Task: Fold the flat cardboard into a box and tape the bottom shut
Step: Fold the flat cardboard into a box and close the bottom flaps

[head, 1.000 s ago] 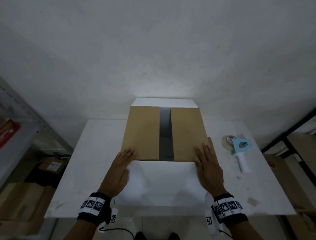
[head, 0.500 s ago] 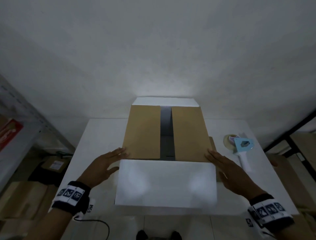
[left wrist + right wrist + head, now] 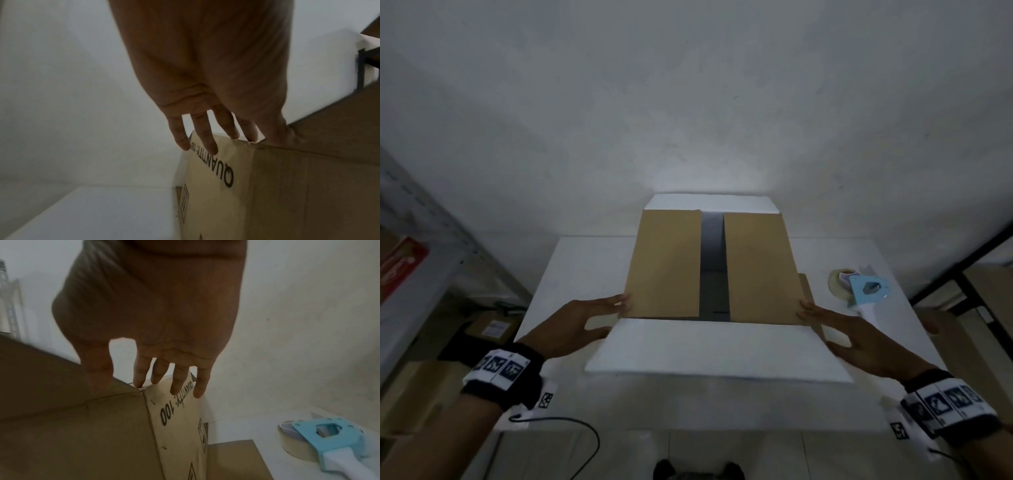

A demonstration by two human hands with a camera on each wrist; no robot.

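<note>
Both hands (image 3: 571,327) (image 3: 859,337) moved off flaps to box (image 3: 664,263) corners, fingers (image 3: 207,139) straight, touching

Left hand (image 3: 205,73) fingers (image 3: 207,139) touch the box's (image 3: 267,186) top corner.

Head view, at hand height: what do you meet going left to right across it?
Left hand → left brown flap → dark gap → right brown flap → right hand → tape dispenser.
</note>
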